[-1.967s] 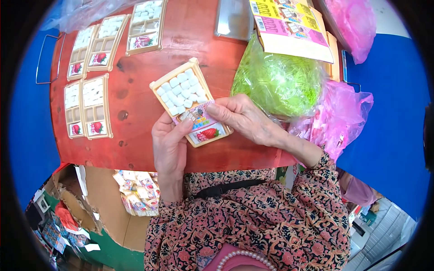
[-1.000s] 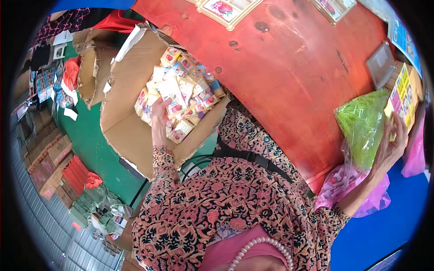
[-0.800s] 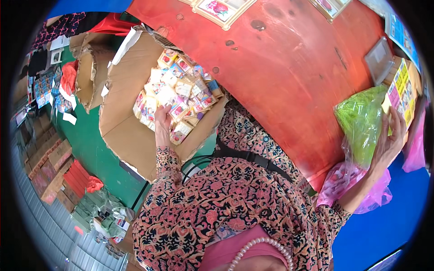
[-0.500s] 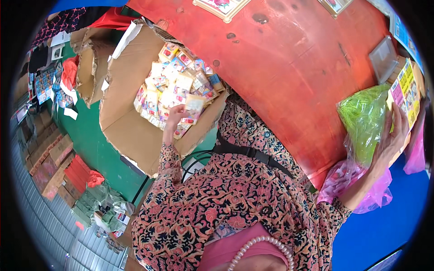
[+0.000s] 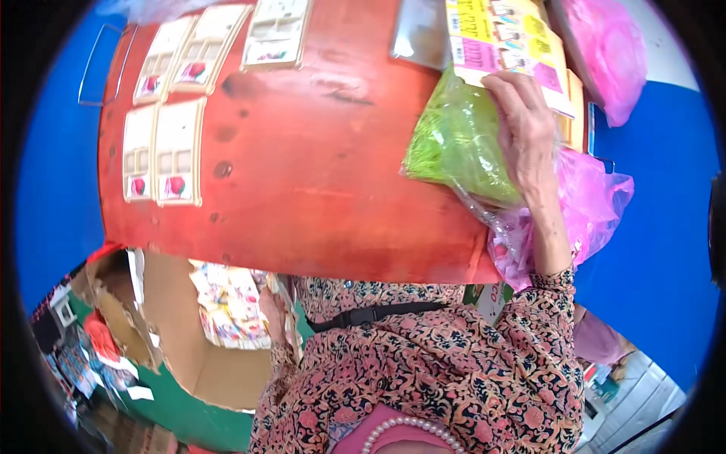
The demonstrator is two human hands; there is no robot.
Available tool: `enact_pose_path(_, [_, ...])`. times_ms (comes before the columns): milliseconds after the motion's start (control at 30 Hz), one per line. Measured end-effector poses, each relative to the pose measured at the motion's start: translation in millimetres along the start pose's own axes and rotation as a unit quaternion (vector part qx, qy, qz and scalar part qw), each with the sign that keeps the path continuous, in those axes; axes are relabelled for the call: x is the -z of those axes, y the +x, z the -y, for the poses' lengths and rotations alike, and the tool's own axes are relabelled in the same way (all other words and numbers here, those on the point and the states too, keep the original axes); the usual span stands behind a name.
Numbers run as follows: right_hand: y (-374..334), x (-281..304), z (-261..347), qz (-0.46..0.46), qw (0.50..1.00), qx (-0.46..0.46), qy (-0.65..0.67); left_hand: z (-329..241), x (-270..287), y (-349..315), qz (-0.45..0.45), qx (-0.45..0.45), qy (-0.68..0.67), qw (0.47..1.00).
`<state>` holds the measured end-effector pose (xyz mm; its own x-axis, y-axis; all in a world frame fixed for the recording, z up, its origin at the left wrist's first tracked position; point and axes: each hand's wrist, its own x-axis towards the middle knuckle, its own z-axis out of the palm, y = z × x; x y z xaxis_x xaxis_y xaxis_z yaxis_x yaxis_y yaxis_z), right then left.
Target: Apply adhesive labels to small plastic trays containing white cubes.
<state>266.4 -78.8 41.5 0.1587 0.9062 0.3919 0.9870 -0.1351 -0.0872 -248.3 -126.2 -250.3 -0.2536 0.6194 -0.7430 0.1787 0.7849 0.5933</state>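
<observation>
Your red table (image 5: 318,174), green shred bag (image 5: 461,144), pink bags (image 5: 597,197), yellow-pink printed sheet (image 5: 507,34), floral brown-pink sleeve (image 5: 544,340).

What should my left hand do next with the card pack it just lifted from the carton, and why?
Probably bring the left hand up over the red table's near edge and set its card pack on the bare middle. The pack sits below the tabletop, above the cardboard carton, while the right hand rests on the green bag.

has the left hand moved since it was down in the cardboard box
Yes. The left hand has come up out of the cardboard box toward the red table edge, holding a card.
</observation>
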Motion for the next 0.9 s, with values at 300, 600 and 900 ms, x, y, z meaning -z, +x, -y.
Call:
enact_pose_path(300, [2, 3, -3, -0.069, 0.996, 0.040, 0.029, 31, 32, 42, 0.061, -0.293, 0.430, 0.852])
enact_pose_path(600, [-1, -1, -4, -0.055, 0.997, 0.045, 0.043, -2, 29, 23, 0.101, -0.309, 0.425, 0.845])
enact_pose_path(900, [6, 2, 15, 0.013, 0.996, 0.035, 0.082, -56, 158, -11, 0.016, -0.037, 0.013, 0.999])
